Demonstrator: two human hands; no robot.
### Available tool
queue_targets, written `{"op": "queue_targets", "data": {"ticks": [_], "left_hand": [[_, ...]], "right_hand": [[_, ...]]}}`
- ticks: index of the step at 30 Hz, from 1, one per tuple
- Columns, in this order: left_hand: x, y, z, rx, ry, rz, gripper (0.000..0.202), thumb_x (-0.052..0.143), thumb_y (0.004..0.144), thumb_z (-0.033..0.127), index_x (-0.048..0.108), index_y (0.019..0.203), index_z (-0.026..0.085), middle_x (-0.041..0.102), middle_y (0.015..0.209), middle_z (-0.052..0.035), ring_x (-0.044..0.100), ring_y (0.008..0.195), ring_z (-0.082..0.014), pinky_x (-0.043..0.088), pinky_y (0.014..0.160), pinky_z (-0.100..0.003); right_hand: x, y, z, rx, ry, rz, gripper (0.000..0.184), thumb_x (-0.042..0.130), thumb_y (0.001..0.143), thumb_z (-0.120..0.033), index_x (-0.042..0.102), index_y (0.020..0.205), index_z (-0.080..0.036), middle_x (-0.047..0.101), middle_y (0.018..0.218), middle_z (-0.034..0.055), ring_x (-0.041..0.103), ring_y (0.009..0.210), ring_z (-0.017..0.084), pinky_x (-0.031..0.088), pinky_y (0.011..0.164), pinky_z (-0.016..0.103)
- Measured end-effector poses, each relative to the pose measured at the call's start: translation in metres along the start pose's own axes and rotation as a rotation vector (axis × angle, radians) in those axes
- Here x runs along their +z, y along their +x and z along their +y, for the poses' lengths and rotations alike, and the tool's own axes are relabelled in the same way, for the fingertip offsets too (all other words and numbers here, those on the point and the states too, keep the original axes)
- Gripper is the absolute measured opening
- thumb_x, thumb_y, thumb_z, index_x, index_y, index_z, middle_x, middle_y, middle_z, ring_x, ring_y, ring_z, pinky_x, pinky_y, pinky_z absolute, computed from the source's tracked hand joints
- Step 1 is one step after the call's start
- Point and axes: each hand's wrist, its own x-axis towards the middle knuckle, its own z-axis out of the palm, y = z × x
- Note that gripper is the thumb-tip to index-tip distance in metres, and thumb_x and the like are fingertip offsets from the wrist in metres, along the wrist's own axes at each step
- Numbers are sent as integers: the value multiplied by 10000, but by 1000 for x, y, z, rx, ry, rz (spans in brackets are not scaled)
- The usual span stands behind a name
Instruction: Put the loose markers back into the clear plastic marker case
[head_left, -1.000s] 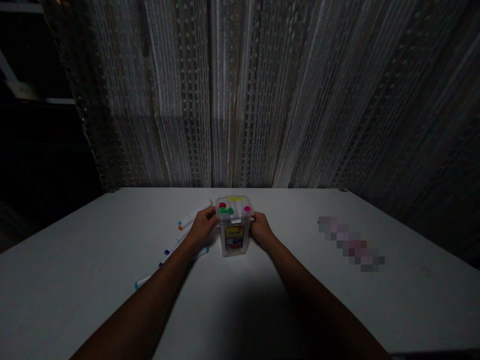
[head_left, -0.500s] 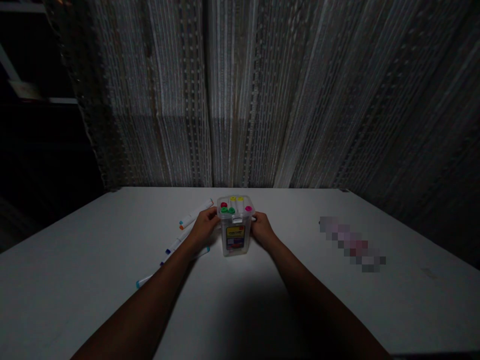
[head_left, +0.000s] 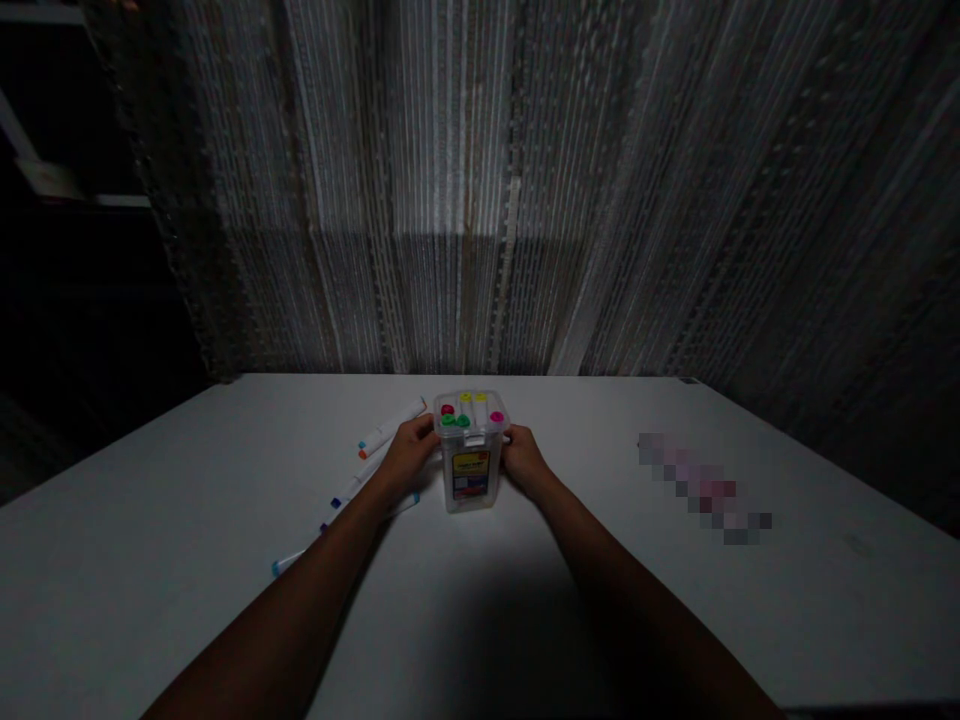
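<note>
A clear plastic marker case (head_left: 471,490) with a yellow and purple label stands upright on the white table (head_left: 465,620). Several markers with red, green, yellow and pink caps stand in it. My left hand (head_left: 409,448) grips the case's left side near the top, fingers partly behind it. On the right side, my right hand (head_left: 525,460) holds it under the rim, its fingertips mostly hidden. Loose white markers (head_left: 391,428) with orange, teal and blue ends lie left of the case, some partly covered by my left forearm.
A blurred-out pinkish long object (head_left: 701,485) lies on the right part of the table. Behind the far edge hangs a grey string curtain (head_left: 465,200). Dark furniture (head_left: 75,250) stands beyond at the left.
</note>
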Motion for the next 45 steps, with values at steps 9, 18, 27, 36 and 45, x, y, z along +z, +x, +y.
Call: {"op": "queue_targets", "data": {"ticks": [9,18,27,36,45], "left_hand": [[1,-3,3,-24,32,3,176,627,616,263,668,746,151,681,711,-25,619,715,-193,470,665,-273],[2,-1,0,-17,-23,-16,271,660,616,303,671,817,122,694,836,-62,616,873,-242,466,782,-335],[1,0,-2,4,-31,-29,262,659,619,301,669,814,126,697,839,-54,625,845,-227,466,795,-331],[1,-3,4,-3,8,-29,217,635,613,275,672,775,135,691,788,-42,626,780,-201,476,712,-286],[0,1,-1,-7,-12,-19,203,634,617,259,673,775,137,699,815,-52,622,857,-223,474,777,-316]], "right_hand": [[-4,2,-1,-107,-62,50,215,573,568,-276,631,721,-137,546,495,-19,457,441,108,325,431,219],[-4,2,-2,-87,-40,72,233,566,576,-301,611,734,-137,487,438,-41,406,393,90,289,403,209],[-3,1,-4,-35,-7,46,233,564,569,-280,616,748,-139,488,438,-42,416,385,97,284,386,210],[-5,6,9,-89,-50,41,221,570,581,-289,626,736,-142,539,491,-17,475,458,122,313,426,219],[-4,0,-4,-66,-23,46,213,556,564,-266,604,728,-140,479,418,-47,404,382,94,284,396,209]]}}
